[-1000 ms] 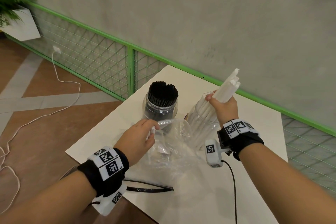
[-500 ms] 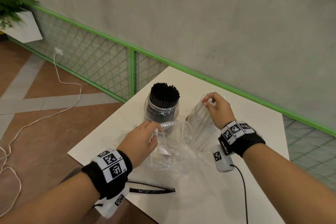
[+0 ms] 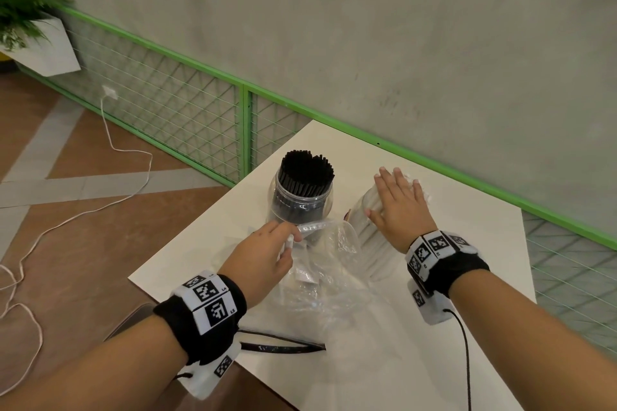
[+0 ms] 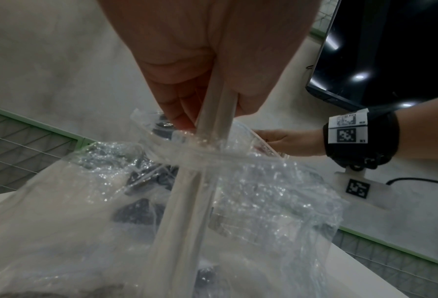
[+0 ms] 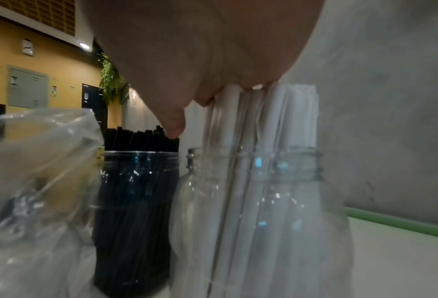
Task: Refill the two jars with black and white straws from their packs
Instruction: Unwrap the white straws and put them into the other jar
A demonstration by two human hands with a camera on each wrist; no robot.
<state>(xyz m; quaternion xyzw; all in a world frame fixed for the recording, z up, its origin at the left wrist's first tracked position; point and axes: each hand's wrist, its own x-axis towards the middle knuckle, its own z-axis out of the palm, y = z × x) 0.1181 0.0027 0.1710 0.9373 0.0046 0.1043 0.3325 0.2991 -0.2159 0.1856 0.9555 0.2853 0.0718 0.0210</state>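
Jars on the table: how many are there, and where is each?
2. The jar of black straws stands left, behind the plastic pack. The jar of white straws stands right, under the flat right hand. None seems hidden.

The two jars stand side by side near the surface's (image 3: 474,243) far edge: the black jar (image 3: 300,207) at 11 o'clock, the white jar (image 3: 364,230) at 12. The right grip (image 3: 399,203) lies flat over the white jar's mouth, blocking it. The black jar's mouth is packed with straws. A crumpled bag (image 3: 334,270) fills the middle, reaching both jars. Bare surface lies at 2 and 5 o'clock, crossed by a cable (image 3: 465,354).
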